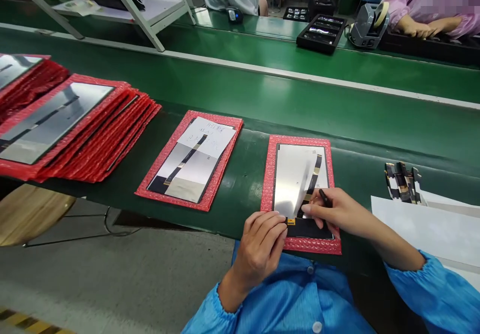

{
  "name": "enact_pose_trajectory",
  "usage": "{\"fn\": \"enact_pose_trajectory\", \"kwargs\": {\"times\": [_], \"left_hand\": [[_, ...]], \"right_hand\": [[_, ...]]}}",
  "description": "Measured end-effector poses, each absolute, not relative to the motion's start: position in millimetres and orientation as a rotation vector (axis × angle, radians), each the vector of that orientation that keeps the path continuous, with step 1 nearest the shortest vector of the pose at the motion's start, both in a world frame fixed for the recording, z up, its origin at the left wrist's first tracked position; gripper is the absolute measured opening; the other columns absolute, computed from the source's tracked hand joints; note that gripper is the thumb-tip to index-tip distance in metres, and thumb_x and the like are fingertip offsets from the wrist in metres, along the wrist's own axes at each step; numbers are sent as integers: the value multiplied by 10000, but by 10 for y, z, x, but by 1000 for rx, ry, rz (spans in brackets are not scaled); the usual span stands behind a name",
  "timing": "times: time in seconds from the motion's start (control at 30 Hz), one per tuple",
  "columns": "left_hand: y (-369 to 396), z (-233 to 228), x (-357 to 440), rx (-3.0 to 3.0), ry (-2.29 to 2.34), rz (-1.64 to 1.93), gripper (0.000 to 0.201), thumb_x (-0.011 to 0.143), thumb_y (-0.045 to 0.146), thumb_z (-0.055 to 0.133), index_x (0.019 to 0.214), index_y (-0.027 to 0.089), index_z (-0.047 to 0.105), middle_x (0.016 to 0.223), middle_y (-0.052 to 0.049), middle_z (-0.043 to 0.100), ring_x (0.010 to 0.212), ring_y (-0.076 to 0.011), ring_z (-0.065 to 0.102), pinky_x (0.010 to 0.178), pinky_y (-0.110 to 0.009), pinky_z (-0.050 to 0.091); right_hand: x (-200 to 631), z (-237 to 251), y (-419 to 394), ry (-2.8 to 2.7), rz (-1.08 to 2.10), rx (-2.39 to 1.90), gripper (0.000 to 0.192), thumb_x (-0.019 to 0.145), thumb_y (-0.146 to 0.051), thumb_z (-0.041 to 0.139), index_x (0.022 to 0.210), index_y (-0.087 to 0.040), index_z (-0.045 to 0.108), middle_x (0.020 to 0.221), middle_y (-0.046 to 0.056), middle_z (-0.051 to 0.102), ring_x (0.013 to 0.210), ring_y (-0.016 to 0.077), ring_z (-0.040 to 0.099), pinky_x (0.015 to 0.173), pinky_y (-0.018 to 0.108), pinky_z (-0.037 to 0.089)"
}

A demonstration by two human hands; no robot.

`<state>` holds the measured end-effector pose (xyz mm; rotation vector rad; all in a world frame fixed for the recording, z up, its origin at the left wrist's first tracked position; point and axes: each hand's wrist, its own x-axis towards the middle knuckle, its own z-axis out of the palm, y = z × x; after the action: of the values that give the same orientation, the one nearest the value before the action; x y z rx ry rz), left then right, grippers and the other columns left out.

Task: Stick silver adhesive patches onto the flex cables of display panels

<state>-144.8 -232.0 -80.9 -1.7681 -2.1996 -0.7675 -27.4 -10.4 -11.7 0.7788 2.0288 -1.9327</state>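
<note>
In front of me a display panel [294, 174] with a silvery back lies on a red bubble-wrap sleeve [267, 184]. My left hand [260, 246] is closed, its curled fingers pressed together on the panel's near left edge, beside a small gold connector [291, 221]. A slim black tool [324, 198], perhaps tweezers or a pen, sits in the pinch of my right hand [333, 209]; its tip is hidden. Just beside those fingertips a dark flex cable [315, 176] runs slantwise over the panel. The cable's lower end is partly covered by my right fingers.
To the left, another panel [191, 174] with a handwritten paper [210, 131] lies on red wrap. Further left stands a pile of wrapped panels [101, 139]. Several loose flex cables [403, 181] and white sheets [423, 224] lie at right. Across the bench are a tape dispenser [369, 24] and co-workers.
</note>
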Motion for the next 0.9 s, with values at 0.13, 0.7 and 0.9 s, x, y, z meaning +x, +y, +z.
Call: {"fn": "enact_pose_trajectory", "kwargs": {"times": [0.13,0.7,0.9], "left_hand": [[-2307,-776,-1440,-1751,-2195,-1003,299,862,216,678,1101,395,655,1132,55,739,1109,-225,705,956,-491,616],[-2302,-713,-1427,-1751,-2225,-1153,216,855,168,686,1059,222,638,1120,18,741,1107,-157,673,1037,-411,488],[-2302,-713,-1428,-1754,-2229,-1149,211,860,170,682,1058,224,635,1116,16,743,1102,-161,675,1037,-418,483]], "right_hand": [[-369,-121,-168,2072,-1811,744,283,865,-483,661,746,-236,590,559,-76,681,278,70,553,258,164,382],[-448,-123,-247,2148,-1707,735,158,832,-404,643,701,-336,588,589,-36,693,331,138,595,311,256,460],[-438,-134,-239,2153,-1703,745,126,812,-370,656,700,-342,607,575,-40,702,328,139,609,307,260,452]]}}
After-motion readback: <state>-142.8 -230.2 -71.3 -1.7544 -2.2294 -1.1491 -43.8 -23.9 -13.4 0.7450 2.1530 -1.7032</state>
